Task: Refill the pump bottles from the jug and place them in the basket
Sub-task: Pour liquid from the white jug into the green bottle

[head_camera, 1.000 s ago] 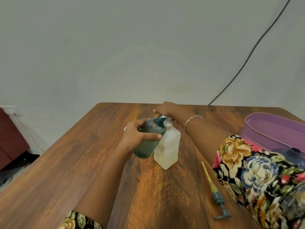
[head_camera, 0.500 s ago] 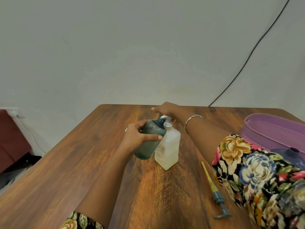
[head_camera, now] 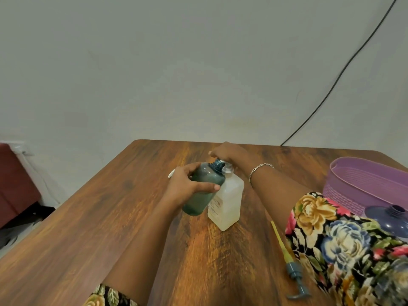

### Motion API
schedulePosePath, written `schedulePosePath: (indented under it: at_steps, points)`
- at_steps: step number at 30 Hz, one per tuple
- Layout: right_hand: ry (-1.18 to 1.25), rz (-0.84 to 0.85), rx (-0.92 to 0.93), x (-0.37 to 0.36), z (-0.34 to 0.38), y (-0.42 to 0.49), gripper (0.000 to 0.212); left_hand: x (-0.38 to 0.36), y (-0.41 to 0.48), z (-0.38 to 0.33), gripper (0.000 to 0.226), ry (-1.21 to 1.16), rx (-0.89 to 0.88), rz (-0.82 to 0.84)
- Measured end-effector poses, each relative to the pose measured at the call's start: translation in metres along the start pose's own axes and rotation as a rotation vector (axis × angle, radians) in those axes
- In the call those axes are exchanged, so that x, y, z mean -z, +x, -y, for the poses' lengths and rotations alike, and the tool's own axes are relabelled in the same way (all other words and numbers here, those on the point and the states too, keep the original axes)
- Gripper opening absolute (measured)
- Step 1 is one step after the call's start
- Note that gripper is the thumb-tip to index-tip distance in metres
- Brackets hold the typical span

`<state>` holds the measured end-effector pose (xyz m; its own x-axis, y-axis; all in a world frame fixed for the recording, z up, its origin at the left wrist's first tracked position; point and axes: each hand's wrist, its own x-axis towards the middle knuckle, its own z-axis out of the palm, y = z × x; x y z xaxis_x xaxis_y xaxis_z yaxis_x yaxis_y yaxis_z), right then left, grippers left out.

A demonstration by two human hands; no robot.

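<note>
My left hand (head_camera: 187, 186) grips a teal translucent bottle (head_camera: 204, 195) with an uncovered threaded neck, tilted to the right against a white translucent bottle (head_camera: 227, 202) that stands at the table's middle. My right hand (head_camera: 227, 151) reaches over and grips the white bottle's top; what its fingers cover is hidden. A teal pump head with a yellow tube (head_camera: 292, 268) lies loose on the table at the right. The purple basket (head_camera: 357, 184) stands at the right edge, and a dark purple jug (head_camera: 393, 219) with an uncovered neck sits in front of it, partly hidden by my floral sleeve.
The wooden table (head_camera: 110, 217) stretches left and toward me. A small white object (head_camera: 171, 173) pokes out just behind my left hand. A black cable (head_camera: 331, 89) runs down the wall at the back right. A dark red piece of furniture (head_camera: 13, 184) stands left of the table.
Both hands stay on their bottles in nearly the same place. Only the view has shifted a little.
</note>
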<state>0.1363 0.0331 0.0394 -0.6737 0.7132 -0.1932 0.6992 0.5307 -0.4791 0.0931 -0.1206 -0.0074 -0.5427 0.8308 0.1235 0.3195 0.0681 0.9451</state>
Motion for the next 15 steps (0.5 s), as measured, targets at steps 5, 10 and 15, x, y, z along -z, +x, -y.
schedulePosePath:
  at_steps: [5,10,15]
  points:
    - [0.173,0.156,0.008,0.008,-0.001,-0.010,0.033,0.000,0.000,-0.005,0.053,0.016,-0.005,-0.010]
    - [0.155,0.145,-0.016,0.001,-0.006,-0.003,0.034,-0.003,-0.001,0.000,0.061,0.006,0.018,-0.011]
    - [-0.084,0.081,0.038,-0.002,-0.001,0.001,0.038,-0.004,-0.001,0.002,0.061,0.002,0.018,-0.017]
